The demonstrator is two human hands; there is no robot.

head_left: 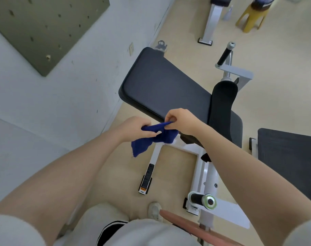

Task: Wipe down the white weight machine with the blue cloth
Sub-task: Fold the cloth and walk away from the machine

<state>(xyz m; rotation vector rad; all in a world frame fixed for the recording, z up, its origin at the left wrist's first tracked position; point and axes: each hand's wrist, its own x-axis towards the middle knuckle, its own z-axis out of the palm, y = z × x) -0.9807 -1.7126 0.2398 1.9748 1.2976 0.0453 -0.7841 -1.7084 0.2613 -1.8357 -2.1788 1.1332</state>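
Both grips, left hand (135,129) and right hand (180,122), pinch the blue cloth (152,139) bunched in the air above the white weight machine (195,157), so wiping seems not yet underway.

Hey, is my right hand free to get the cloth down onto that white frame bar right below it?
Probably yes. The right hand and left hand pinch the blue cloth above the white frame, nothing between.

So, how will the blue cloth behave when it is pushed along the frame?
Probably floppy: the blue cloth sags and bunches between the left hand and right hand. It looks light and should mold around the white frame.
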